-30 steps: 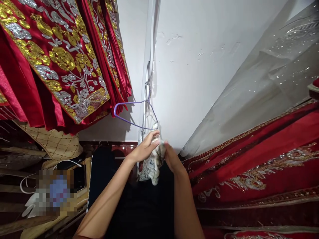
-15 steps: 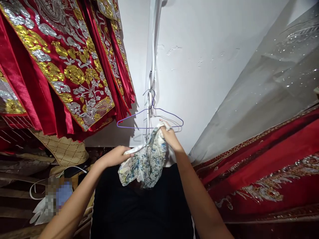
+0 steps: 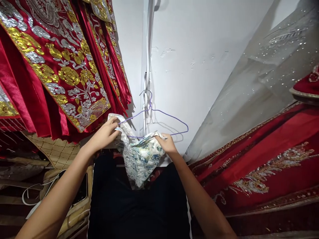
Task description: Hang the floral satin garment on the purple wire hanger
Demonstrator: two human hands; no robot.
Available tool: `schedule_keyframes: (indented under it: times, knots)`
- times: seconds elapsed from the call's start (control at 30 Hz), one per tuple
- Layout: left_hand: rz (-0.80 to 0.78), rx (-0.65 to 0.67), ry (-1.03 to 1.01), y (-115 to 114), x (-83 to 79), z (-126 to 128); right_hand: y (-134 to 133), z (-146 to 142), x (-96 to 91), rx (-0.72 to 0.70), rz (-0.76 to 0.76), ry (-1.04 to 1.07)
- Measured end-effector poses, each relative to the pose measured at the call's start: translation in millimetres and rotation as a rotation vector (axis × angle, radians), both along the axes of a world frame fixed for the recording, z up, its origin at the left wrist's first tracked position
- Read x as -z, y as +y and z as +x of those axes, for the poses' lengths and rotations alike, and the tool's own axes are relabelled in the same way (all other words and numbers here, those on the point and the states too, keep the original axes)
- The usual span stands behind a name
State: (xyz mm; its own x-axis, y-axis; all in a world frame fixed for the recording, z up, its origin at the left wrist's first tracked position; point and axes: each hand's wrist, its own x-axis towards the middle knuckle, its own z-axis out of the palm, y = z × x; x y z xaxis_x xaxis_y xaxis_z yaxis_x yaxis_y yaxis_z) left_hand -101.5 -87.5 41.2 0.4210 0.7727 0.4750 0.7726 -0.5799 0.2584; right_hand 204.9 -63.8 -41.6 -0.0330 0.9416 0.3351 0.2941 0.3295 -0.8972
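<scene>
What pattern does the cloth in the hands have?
The cloth has a blue-green, flower-like pattern on white, clearest in the head view.

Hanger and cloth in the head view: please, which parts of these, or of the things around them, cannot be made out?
Head view, hanger: its left end is hidden by the cloth at the left hand.
Head view, cloth: its full shape is hidden by its own folds.
Head view, right hand: most fingers are behind the cloth.
Head view, red garment: cut off by the top and left edges.
</scene>
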Motion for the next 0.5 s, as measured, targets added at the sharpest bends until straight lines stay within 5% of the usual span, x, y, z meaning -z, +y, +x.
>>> schedule_keyframes:
  times: [0.2, 0.37, 0.43, 0.5]
  knots:
    - [0.066, 0.012, -0.182, 26.3, -9.8, 19.0, -25.9, 4.9, -15.5, -0.207, 0.099, -0.089]
    - [0.125, -0.013, -0.105, 34.6, -9.2, 13.5, -26.8, 61.8, -38.3, 0.322, 0.23, -0.008]
    - [0.161, -0.017, -0.089, 33.4, -11.1, 14.6, -21.0, 85.1, -51.1, 0.357, 0.183, -0.025]
    - [0.194, -0.048, -0.115, 33.3, -12.3, 15.9, -16.6, 102.1, -65.2, 0.196, 0.061, 0.007]
